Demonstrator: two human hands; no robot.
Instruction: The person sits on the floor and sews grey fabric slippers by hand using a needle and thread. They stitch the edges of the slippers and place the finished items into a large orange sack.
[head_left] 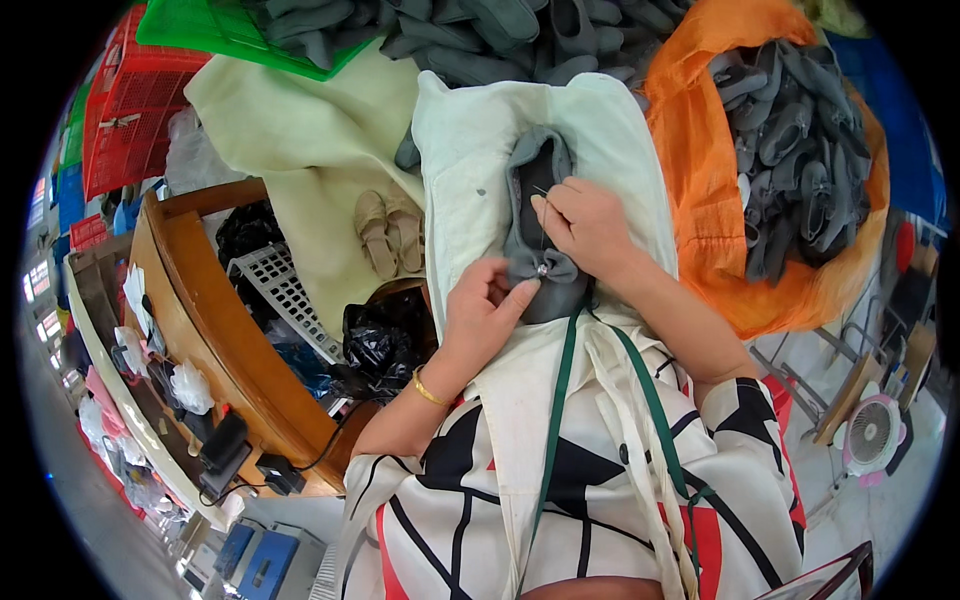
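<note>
On a white cushion [460, 150] in front of me lies a grey slip-on shoe [540, 150], its toe toward me. A grey bow [560, 268] with a shiny bead at its centre sits on the toe. My left hand [485, 308] grips the toe beside the bow, thumb on top and fingers bent at the edge. Above the shoe opening, my right hand [588, 222] is closed in a pinch on a thin dark needle [540, 189]. A fine thread seems to run down from it toward the bow, too faint to follow fully.
An orange sack [700, 190] full of grey shoes stands at right, with more grey shoes [500, 30] piled beyond the cushion. Beige shoes [390, 235] rest on pale cloth at left, near a wooden desk [220, 330]. A fan [873, 435] stands at lower right.
</note>
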